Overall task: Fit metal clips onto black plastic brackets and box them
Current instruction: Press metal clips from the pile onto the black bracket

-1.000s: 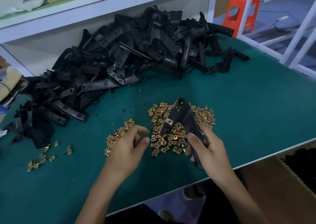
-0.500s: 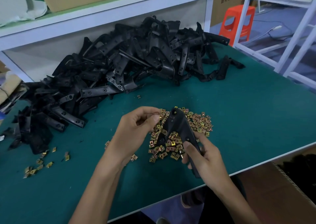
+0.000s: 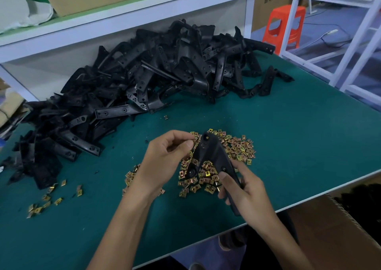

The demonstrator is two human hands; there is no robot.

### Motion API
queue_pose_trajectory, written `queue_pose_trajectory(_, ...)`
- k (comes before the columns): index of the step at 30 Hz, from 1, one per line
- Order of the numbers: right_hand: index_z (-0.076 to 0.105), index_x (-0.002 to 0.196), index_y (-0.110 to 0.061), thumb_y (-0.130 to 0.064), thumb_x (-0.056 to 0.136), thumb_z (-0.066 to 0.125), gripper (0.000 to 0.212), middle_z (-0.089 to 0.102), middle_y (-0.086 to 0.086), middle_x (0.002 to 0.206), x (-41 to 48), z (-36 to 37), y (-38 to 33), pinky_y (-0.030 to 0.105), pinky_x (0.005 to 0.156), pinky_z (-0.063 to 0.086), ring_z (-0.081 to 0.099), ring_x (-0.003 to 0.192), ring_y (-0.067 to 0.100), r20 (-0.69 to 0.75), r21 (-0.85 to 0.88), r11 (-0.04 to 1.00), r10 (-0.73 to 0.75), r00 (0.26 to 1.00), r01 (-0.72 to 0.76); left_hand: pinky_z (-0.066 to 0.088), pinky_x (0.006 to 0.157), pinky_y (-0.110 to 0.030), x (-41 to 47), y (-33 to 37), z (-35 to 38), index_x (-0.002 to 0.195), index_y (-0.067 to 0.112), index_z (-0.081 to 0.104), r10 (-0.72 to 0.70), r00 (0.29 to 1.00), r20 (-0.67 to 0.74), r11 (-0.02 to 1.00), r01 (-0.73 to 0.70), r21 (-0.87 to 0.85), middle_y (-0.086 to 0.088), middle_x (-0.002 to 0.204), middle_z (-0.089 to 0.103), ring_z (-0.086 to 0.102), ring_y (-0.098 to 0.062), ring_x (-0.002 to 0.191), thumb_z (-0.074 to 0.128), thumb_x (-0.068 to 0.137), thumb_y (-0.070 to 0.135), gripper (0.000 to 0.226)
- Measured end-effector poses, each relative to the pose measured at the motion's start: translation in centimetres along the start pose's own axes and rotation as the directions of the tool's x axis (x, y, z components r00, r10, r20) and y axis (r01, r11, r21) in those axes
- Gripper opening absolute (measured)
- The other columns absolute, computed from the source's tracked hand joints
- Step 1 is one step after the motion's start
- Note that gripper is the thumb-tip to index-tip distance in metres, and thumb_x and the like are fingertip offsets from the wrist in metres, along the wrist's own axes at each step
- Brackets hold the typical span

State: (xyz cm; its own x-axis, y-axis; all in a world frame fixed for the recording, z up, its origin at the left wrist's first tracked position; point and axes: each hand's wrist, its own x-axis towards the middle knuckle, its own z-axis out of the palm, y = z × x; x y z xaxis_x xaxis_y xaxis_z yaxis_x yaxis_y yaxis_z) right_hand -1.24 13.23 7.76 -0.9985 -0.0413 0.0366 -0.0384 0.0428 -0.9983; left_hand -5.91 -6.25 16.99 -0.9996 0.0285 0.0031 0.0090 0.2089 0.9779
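Moved since a second ago: left hand (image 3: pixel 165 162), then at the small clip patch (image 3: pixel 130 176) left of the clip heap (image 3: pixel 240 148), now raised to the heap's left edge, at the top of the bracket (image 3: pixel 213 152); no change over the last half second. Bracket and right hand (image 3: pixel 248 188) as before

- Left hand: fingers curled, thumb and forefinger drawn together against the bracket's left edge just under its apex; whether a clip sits between them cannot be told
- Right hand: at the heap's near side, fingers wrapped round the bracket's right leg, thumb laid on its upper face
- Bracket: black, V-shaped, apex pointing away from the person, held over the heap; left leg free, ending in a round boss above the clips; right leg running down into the right hand
- Clip heap: brass-coloured square clips on the green table (image 3: pixel 309 138), partly covered by bracket and hands
- Small clip patch: just left of the heap, partly behind the left wrist
- Loose clips (image 3: pixel 44 200): far left of the heap
- Single clip (image 3: pixel 166 117): beyond the heap, toward the bracket pile (image 3: pixel 144 80)
- Bracket pile: beyond and left of the heap, under a white shelf (image 3: pixel 123 12)
- Box (image 3: pixel 329 232): brown cardboard, right of the heap, below the table edge
- Stool (image 3: pixel 285 26): orange, far beyond the heap to the right, on the floor
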Motion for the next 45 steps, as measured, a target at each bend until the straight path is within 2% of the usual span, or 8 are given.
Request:
queue_pose_trajectory(5,0.061,0.115,-0.049,-0.031,0.102,0.06,0.023,0.068,0.011,0.066,0.1,0.0,0.1,0.025,0.047,0.041,0.056,0.052,0.02,0.012,0.012,1.0,-0.001,1.0,0.0,0.058,0.092,-0.036,0.1,0.0,0.3,0.101,0.017,0.075,-0.041,0.998,0.037,0.997,0.044,-0.066,-0.008,0.1,0.077,0.069,-0.018,0.092,0.063,0.096,0.005,0.017)
queue_pose_trajectory(10,0.061,0.118,-0.046,-0.029,0.103,0.059,0.023,0.065,0.012,0.064,0.1,-0.1,0.1,0.021,0.045,0.038,0.054,0.051,0.019,0.027,0.021,1.0,-0.008,1.0,0.007,0.06,0.088,-0.035,0.2,0.2,0.4,0.105,0.014,0.074,-0.053,0.997,0.053,0.995,0.057,-0.077,-0.008,0.099,0.077,0.071,-0.018,0.09,0.063,0.096,0.003,0.017)
queue_pose_trajectory(16,0.062,0.118,-0.045,-0.026,0.104,0.057,0.024,0.063,0.012,0.062,0.1,-0.1,-0.2,0.017,0.045,0.039,0.053,0.05,0.017,0.048,-0.012,0.999,-0.031,0.998,0.032,0.058,0.088,-0.047,0.1,0.4,0.6,0.107,0.013,0.071,-0.066,0.997,0.049,0.994,0.07,-0.079,-0.014,0.099,0.076,0.069,-0.022,0.087,0.064,0.096,0.003,0.016)
queue_pose_trajectory(22,0.062,0.117,-0.044,-0.027,0.104,0.056,0.022,0.06,0.009,0.058,0.2,-0.1,-0.3,0.017,0.045,0.037,0.05,0.049,0.016,0.071,-0.004,1.0,-0.017,0.997,0.017,0.056,0.07,-0.022,0.4,0.5,-0.4,0.115,0.012,0.066,-0.04,0.994,0.102,0.996,0.048,-0.08,-0.015,0.091,0.077,0.071,-0.018,0.078,0.065,0.095,0.003,0.022)
queue_pose_trajectory(31,0.059,0.126,-0.044,-0.038,0.104,0.055,0.023,0.06,0.008,0.059,0.4,-0.2,0.6,0.024,0.051,0.041,0.051,0.049,0.015,0.12,-0.082,0.994,-0.056,0.991,0.067,0.056,0.076,-0.024,1.3,1.5,-1.7,0.116,0.025,0.065,-0.049,0.969,0.244,0.989,0.012,0.15,-0.013,0.088,0.075,0.068,-0.017,0.079,0.069,0.094,0.007,0.029)
queue_pose_trajectory(36,0.057,0.125,-0.045,-0.051,0.1,0.051,0.027,0.064,0.006,0.063,0.4,0.0,0.8,0.029,0.058,0.046,0.056,0.052,0.013,0.12,-0.153,0.985,-0.057,0.991,0.075,0.055,0.091,-0.047,1.3,2.0,-0.8,0.113,0.026,0.067,-0.074,0.954,0.291,0.979,0.014,0.204,-0.016,0.091,0.074,0.07,-0.035,0.087,0.069,0.094,0.011,0.025)
queue_pose_trajectory(42,0.059,0.116,-0.043,-0.044,0.101,0.055,0.016,0.066,0.009,0.063,0.2,0.0,0.5,0.021,0.048,0.042,0.056,0.05,0.017,0.06,-0.041,0.998,-0.041,0.997,0.043,0.054,0.076,-0.023,0.8,1.6,0.5,0.11,0.029,0.067,-0.022,0.975,0.222,0.987,-0.014,0.159,0.0,0.09,0.077,0.071,-0.01,0.082,0.068,0.095,0.016,0.019)
queue_pose_trajectory(45,0.06,0.112,-0.041,-0.046,0.095,0.056,0.018,0.068,0.01,0.064,0.3,0.0,0.6,0.028,0.051,0.044,0.058,0.05,0.019,-0.011,0.029,0.999,-0.027,1.0,0.028,0.055,0.082,-0.026,-0.1,0.8,1.7,0.111,0.031,0.067,0.001,0.982,0.187,0.992,-0.025,0.126,0.005,0.098,0.077,0.072,-0.009,0.091,0.075,0.09,0.02,0.024)
